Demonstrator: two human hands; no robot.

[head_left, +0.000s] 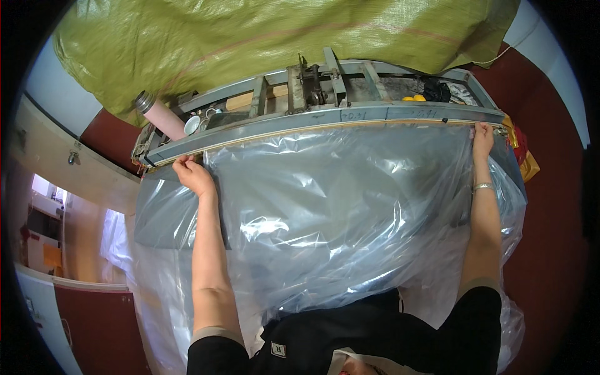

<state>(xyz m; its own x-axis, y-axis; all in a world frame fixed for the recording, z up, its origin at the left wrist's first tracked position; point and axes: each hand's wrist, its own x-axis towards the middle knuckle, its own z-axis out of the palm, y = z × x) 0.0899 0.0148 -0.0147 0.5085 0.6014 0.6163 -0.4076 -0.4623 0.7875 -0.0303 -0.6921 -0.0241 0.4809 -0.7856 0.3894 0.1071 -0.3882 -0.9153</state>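
Black sleeves at the bottom edge of the frame were our own, with both bare forearms reaching up and away from us. We held a large clear plastic bag [337,212] stretched wide across the middle of the frame, its glossy, wrinkled film draped down toward our body and spilling to the lower left and lower right. Our left hand [194,174], at centre left, was closed with fingers curled over the bag's upper edge, pressing it against the long grey metal bar [325,122] of a sealing machine. Our right hand [482,137], at upper right, pinched the bag's far corner at the same bar, fingers closed on the film; a thin silver bracelet [482,185] sat on that wrist. The bag's top edge ran along the bar from one hand to the other.

Behind the bar, the machine's open metal frame [325,81] showed brackets and fittings. At its left end stood a pink flask with a steel cap [159,112], tilted, and a small white cup [192,124] just beside it. Two small yellow objects [414,97] lay toward the right end. A bulky olive-green woven sack [262,37] filled the top of the frame, over a dark red floor [550,206].
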